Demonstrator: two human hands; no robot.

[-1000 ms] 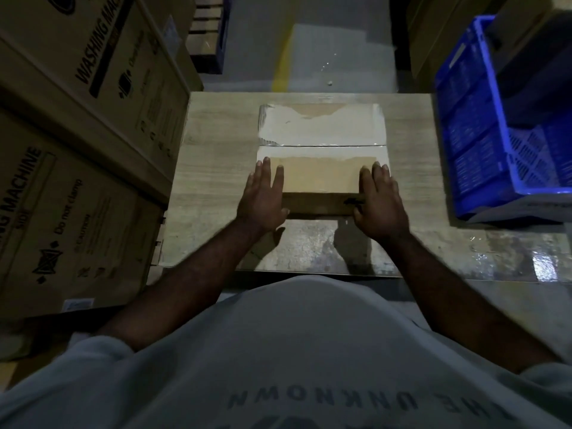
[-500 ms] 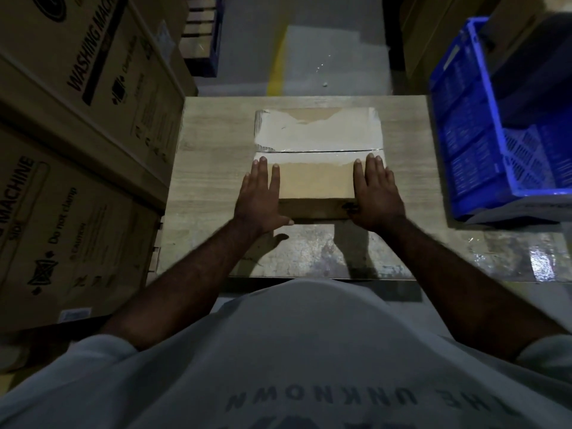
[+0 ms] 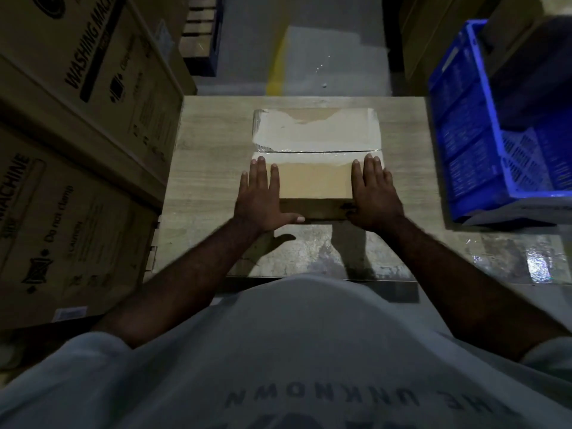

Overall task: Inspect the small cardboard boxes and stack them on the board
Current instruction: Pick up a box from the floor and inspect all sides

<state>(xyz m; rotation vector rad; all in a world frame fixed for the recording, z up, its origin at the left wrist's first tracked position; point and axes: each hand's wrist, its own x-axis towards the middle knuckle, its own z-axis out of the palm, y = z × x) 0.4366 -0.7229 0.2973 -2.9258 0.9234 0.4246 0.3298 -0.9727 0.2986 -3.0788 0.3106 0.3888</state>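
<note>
- This is a warehouse or appliance stockroom, dimly lit.
- On the left, two large shipping cartons stand stacked. The upper carton (image 3: 93,72) is printed "WASHING MACHINE". The lower carton (image 3: 62,227) carries "Do not clamp", "CAUTION", handling symbols and a small white label (image 3: 69,314).
- A grey concrete floor (image 3: 334,57) runs ahead as an aisle, with a painted yellow line (image 3: 275,66) along it.
- A slatted pallet (image 3: 198,35) sits at the far left end of the aisle.
- More brown cartons (image 3: 414,41) stand in shadow on the far right.
- A blue plastic crate (image 3: 464,150) with perforated walls stands on the right, just beside a wood-grain board (image 3: 210,168) that lies low between the stacks.
</note>
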